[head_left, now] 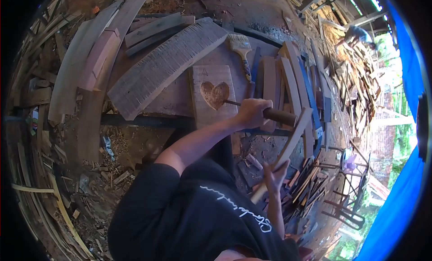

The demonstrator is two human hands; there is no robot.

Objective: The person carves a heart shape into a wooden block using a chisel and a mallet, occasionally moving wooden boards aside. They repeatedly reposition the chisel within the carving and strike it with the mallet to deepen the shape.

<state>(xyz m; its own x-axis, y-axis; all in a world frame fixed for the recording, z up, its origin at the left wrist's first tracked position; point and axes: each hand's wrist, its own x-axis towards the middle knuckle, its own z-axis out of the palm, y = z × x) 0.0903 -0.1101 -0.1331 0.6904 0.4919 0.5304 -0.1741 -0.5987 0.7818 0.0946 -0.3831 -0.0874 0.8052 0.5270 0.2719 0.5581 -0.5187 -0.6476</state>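
Note:
A pale wooden board (211, 75) lies on the worktable with a heart-shaped hollow (214, 94) carved into its face. My left hand (253, 113) is closed around a chisel (281, 117); the thin blade points left, its tip at the right side of the heart. Lower right, my right hand (275, 176) grips a long flat wooden stick (292, 141). The stick's upper end overlaps the butt of the chisel handle in this view.
A long, rough-cut curved plank (166, 65) lies left of the board. Above right is a paintbrush (240, 46). Several wooden strips (294, 81) line the table's right side. Scrap wood (310, 184) litters the ground. Another person (357, 36) crouches at the far upper right.

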